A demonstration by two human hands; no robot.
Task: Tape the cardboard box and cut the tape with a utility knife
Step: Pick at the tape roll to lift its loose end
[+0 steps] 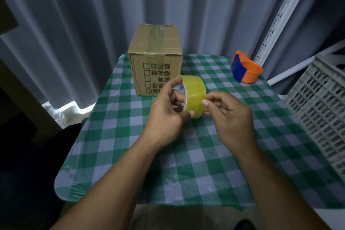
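Two bare forearms are reaching in from the near edge over the counter, which is wearing a green-and-white checked cloth. The left hand is curling around the tape roll, thumb under its rim and fingers through the core, holding it just above the cloth. The right hand is pinching at the roll's outer face with thumb and forefinger, apparently feeling for the free end. The roll is probably light and rigid, its glossy film slippery; gripping through the core is likely steadiest. Behind the roll the cardboard box is standing upright, a tape strip already running over its top; it should be light and dent easily. Farther right an orange-and-blue tape dispenser is resting, and a grey crate is leaning at the edge. No utility knife is showing.
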